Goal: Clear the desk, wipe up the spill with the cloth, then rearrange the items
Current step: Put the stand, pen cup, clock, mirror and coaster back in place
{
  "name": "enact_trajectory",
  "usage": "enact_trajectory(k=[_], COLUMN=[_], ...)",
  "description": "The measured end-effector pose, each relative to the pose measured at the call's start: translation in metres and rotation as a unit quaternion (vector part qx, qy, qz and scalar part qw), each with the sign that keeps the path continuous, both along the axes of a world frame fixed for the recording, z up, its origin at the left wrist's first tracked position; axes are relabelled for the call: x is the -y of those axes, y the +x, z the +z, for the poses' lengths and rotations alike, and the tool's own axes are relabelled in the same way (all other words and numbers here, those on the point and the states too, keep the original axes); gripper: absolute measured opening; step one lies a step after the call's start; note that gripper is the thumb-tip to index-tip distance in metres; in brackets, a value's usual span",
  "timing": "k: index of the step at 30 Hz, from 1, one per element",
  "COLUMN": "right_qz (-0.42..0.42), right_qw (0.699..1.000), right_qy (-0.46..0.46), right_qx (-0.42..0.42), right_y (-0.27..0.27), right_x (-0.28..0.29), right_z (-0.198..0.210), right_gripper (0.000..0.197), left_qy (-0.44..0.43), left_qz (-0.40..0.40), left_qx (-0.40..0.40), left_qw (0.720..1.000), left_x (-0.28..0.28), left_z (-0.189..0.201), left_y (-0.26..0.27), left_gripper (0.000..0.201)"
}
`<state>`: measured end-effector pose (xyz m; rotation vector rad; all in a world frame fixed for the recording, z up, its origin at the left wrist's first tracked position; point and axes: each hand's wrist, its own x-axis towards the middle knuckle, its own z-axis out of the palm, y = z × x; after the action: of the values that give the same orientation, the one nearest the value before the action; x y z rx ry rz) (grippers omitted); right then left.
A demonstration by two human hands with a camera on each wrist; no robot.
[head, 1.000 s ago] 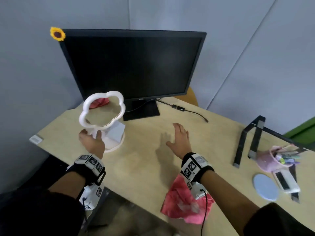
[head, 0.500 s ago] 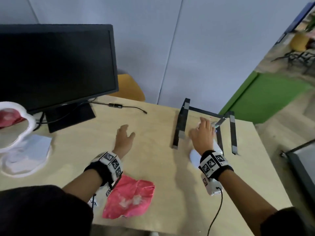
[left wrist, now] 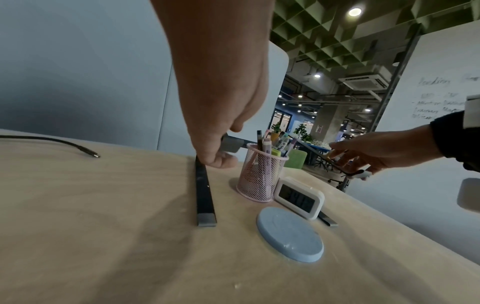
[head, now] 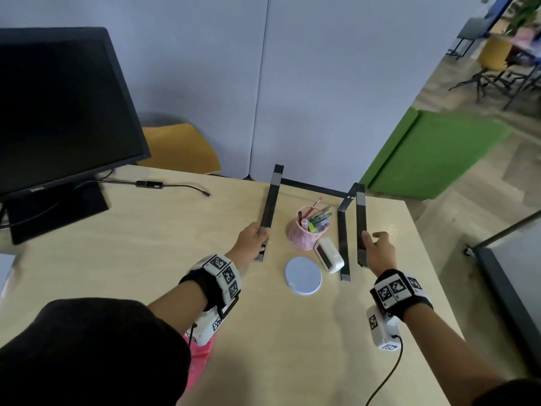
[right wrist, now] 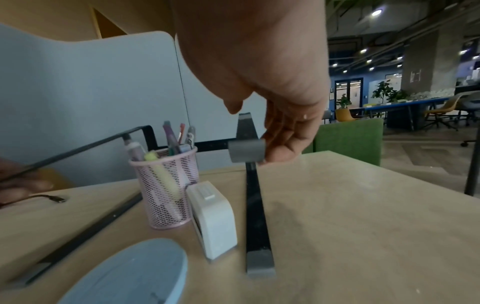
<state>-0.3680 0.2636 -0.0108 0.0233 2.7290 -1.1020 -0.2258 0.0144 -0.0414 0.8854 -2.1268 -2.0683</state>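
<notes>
The left hand grips the black stand's left arm. The right hand holds its right arm, fingers loosely curled beside it. A pink pen cup stands between.

Matt black metal stand, pale smooth wood desk, pink mesh cup

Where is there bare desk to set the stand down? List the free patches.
Free: desk between monitor base and stand; the near strip before the blue coaster. Crowded: between the stand's legs, with pen cup, clock and coaster.
</notes>
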Motion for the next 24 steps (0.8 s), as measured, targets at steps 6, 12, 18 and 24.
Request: enact_trajectory(k=[6, 12, 18, 24], right_qz=[0.024, 0.005, 0.012, 0.025], right_qw=[0.997, 0.998, 0.997, 0.992], right_qy=[-0.071, -0.055, -0.049, -0.067], right_qx=[0.022, -0.010, -0.055, -0.105], right_y=[-0.008, -0.009, -0.011, 0.000], right_x=[0.002, 0.004, 0.004, 0.022], right_z=[-0.031, -0.026, 0.013, 0.067], right_gripper=[0.028, 0.034, 0.032, 0.031], left_qy=[0.006, -0.007, -0.025, -0.035], left_qz=[0.021, 0.019, 0.001, 0.009], left_qx=[-0.008, -0.039, -0.090, -0.160], left_qw=[1.000, 0.999, 0.996, 0.986], left_x=[-0.001, -0.001, 0.002, 0.021], left_z=[-0.005, 0.005, 0.037, 0.090], left_y=[-0.012, -0.016, -0.016, 0.010], left_gripper=[0.023, 0.028, 0.026, 0.030])
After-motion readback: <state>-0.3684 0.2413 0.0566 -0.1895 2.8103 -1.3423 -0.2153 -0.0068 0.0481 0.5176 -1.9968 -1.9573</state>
